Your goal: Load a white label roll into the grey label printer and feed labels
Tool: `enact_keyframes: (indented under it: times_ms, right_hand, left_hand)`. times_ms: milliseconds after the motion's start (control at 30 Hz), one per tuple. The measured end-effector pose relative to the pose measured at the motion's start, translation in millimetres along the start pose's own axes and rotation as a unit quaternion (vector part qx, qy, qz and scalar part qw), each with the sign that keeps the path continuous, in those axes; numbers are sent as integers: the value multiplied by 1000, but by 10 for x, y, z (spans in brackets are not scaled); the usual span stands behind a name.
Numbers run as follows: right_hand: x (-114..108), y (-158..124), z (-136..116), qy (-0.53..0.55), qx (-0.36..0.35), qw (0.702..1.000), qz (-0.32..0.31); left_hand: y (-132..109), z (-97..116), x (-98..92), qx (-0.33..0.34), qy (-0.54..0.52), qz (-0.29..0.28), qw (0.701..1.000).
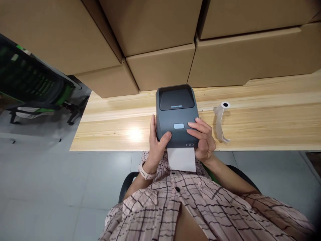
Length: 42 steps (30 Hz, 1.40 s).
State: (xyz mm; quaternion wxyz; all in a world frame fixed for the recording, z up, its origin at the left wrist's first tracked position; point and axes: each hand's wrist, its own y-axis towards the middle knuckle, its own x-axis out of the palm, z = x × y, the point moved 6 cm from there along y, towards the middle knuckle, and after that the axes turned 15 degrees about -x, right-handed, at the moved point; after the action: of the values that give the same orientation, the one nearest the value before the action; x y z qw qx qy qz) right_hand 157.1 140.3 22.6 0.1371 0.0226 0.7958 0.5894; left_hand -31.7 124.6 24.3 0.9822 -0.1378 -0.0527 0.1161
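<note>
Left hand point(157, 144) and right hand point(205, 139) are gripping the printer point(177, 117) at the table's point(263, 127) near edge; paper point(182, 160) is overhanging.

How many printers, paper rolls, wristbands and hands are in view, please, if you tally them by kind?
Printer: 1
Paper roll: 1
Wristband: 1
Hands: 2, left hand and right hand
Total: 5

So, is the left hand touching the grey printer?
Touching: the head view shows the left hand on the printer, thumb lying on its top.
</note>
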Motion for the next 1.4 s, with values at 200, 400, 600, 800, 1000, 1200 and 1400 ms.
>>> enact_keyframes:
  times_ms: [200, 400, 600, 800, 1000, 1200, 1400]
  right_hand:
    - [-15, 14, 37, 11, 4, 1000, -16]
    - [-10, 111, 16, 10, 28, 1000, -6]
    - [2, 154, -3, -11, 23, 1000, -11]
    - [-22, 288, -54, -12, 11, 997, -78]
    - [36, 559, -72, -103, -6, 971, -218]
    - [86, 598, -41, -79, -25, 962, -258]
    - [-103, 10, 51, 56, 186, 977, -91]
  left_hand:
    - [-107, -119, -73, 19, 14, -6, 1000]
    - [-622, -521, -350, 25, 59, 117, 991]
    - [-542, -683, 69, -215, -87, -131, 964]
    - [-539, -590, 122, -213, -115, -132, 961]
    - [-530, -608, 13, -176, -47, -112, 977]
    - [-467, -309, -410, 49, 7, 138, 989]
    - [-375, -257, -177, 81, 6, 12, 997]
